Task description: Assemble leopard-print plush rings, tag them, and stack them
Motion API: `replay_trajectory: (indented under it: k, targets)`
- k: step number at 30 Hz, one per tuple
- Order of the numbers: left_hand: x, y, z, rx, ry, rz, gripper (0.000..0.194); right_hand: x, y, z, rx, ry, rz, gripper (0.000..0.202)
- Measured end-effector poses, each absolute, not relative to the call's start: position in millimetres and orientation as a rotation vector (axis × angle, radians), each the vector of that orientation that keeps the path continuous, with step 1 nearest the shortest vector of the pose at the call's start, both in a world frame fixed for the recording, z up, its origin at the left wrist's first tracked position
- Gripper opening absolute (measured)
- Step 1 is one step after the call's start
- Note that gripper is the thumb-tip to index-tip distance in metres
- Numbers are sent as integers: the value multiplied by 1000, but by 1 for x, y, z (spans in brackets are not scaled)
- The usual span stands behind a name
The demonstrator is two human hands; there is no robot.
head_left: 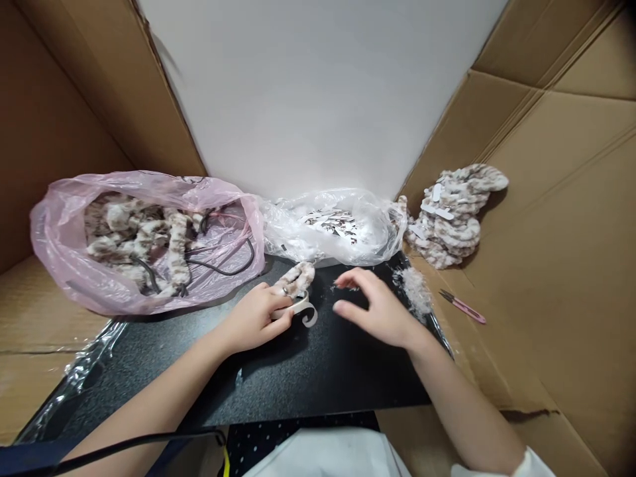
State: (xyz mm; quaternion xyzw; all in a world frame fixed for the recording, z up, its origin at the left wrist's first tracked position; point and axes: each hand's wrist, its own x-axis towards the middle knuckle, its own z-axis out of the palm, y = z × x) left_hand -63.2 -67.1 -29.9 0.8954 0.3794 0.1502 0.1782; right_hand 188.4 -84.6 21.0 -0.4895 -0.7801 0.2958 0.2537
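My left hand (263,315) is closed around a small fluffy white-and-brown plush band (298,278) on the black tabletop. A white strip (311,315) with a curled end sticks out beside that hand's fingers, against the band. To the right, my right hand (372,308) hovers over the table with thumb and fingers apart. Small fluffy bits show near its fingertips; nothing larger is between them. Close to its right side lies a heap of loose white fluff (416,291).
A pink plastic bag (59,265) at left holds plush pieces and dark cords. Behind my hands, a clear plastic bag (283,228) contains small printed labels. At right are a pile of plush bands (454,212) and pink-handled thread snips (463,307). Cardboard walls (561,252) flank the table (298,384).
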Motion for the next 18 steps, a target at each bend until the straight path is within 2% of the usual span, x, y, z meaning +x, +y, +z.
replay_trajectory:
  k: [4, 8, 11, 18]
  targets:
    - [-61, -70, -31, 2556, 1062, 419, 27, 143, -72, 19, -1427, -2561, 545, 40]
    - [-63, -70, -32, 2514, 1067, 408, 29, 128, -55, 15, -1277, -2834, 474, 27]
    - [-63, -69, -32, 2440, 1094, 431, 35, 131, -59, 17, -1177, -2868, 381, 20]
    - [-59, -67, -28, 2104, 1150, 547, 43, 135, -84, 24, -1140, -2838, -12, 17]
